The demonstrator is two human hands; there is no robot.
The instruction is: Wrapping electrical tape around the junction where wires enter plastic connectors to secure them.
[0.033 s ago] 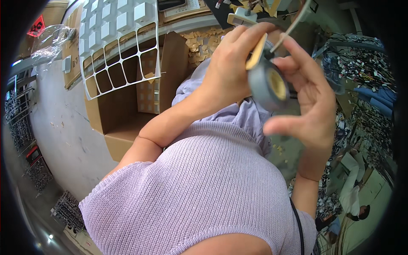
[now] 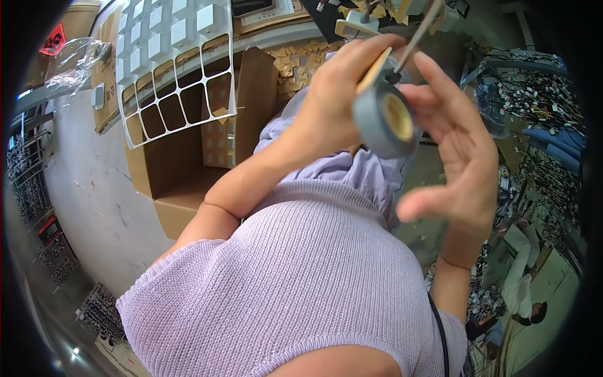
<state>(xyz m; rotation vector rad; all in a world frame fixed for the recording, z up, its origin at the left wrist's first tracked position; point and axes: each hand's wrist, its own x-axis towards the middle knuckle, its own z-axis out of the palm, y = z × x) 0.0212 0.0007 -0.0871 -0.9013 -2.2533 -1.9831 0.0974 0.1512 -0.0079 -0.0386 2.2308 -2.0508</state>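
My left hand (image 2: 333, 94) is closed around a flat piece with a tan edge (image 2: 375, 68), mostly hidden by the fingers. A pale cable (image 2: 416, 41) rises from a small black fitting beside this piece. Just below the fitting, next to my left fingers, hangs a roll of grey tape (image 2: 372, 125) with a yellowish core. What supports the roll is hard to make out. To the right of the roll is my right hand (image 2: 465, 147), open, thumb and fingers spread apart. Its index fingertip lies near the cable.
At the upper left, a sheet of white square blocks (image 2: 158, 44) overhangs an open cardboard box (image 2: 179, 182). Tan paper scraps (image 2: 295, 63) lie beyond my lap. Another tan-backed white piece (image 2: 358, 26) sits at the far edge. Bundled cables (image 2: 553, 169) crowd the right, near another person (image 2: 518, 276).
The tape roll has shifted left and slightly down, toward my left hand. My right hand has moved a little down, its thumb lower and farther from the roll.
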